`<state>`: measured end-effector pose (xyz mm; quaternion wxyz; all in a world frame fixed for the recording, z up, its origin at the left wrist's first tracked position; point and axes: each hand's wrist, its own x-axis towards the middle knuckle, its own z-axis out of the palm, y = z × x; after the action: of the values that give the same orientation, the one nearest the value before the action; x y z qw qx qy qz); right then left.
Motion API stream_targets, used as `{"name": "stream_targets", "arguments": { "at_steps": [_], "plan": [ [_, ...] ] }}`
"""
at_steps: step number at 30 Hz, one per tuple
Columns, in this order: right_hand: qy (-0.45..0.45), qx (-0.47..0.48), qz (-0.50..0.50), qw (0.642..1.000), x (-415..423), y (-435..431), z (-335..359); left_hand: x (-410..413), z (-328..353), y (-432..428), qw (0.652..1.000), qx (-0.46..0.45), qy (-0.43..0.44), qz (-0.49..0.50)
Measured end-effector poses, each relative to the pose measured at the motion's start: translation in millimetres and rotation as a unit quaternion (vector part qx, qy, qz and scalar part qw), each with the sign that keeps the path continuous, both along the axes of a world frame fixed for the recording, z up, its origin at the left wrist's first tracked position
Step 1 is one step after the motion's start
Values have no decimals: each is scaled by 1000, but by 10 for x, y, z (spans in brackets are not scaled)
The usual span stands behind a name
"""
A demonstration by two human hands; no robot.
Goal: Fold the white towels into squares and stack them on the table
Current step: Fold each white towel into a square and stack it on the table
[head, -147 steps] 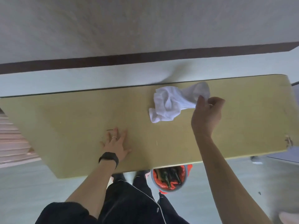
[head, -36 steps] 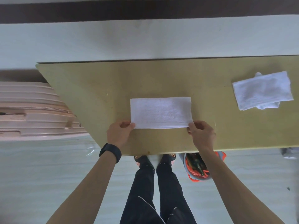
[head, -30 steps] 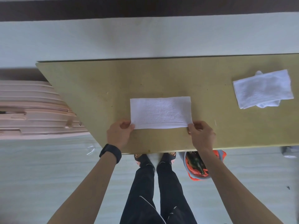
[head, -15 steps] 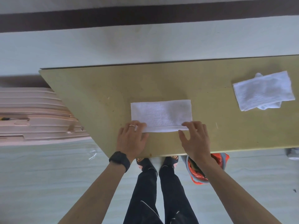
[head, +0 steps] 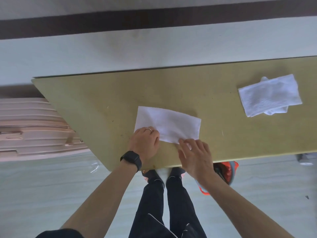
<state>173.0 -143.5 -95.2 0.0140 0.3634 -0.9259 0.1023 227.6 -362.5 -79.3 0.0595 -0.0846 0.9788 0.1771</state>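
Note:
A white towel (head: 169, 125), folded into a long rectangle, lies slightly askew near the front edge of the yellow-green table (head: 103, 100). My left hand (head: 145, 143), with a ring and a black watch, curls its fingers over the towel's near left corner and hides it. My right hand (head: 195, 155) rests its straight fingertips on the towel's near edge, towards the right end. A second white towel (head: 269, 96), loosely folded, lies apart at the far right of the table.
A pink ribbed suitcase (head: 30, 127) stands to the left of the table. An orange and blue bag (head: 226, 170) with bottles sits on the floor under the front edge by my feet. A pale wall with a dark band runs behind the table.
Both hands pinched the towel's near corners, then lay flat on its near edge. Now the towel has turned, its right end nearer me, and my left fingers have curled over the left corner.

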Motion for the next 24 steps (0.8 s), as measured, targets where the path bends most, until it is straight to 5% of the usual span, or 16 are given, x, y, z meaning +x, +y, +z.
{"name": "stream_targets", "arguments": {
  "at_steps": [5, 13, 18, 24],
  "plan": [
    [-121, 65, -27, 990, 327, -151, 137, -300, 48, -30, 999, -9, -21, 24],
    [-372, -31, -9, 928, 441, -568, 351, -698, 15, -23, 991, -65, -117, -33],
    [-171, -92, -61, 979, 176, -291, 202, -226, 22, 41, 998, -48, -35, -35],
    [-143, 91, 25, 985, 88, 65, -78, 381, -295, 173, 995, -10, -96, -4]
  ]
}}
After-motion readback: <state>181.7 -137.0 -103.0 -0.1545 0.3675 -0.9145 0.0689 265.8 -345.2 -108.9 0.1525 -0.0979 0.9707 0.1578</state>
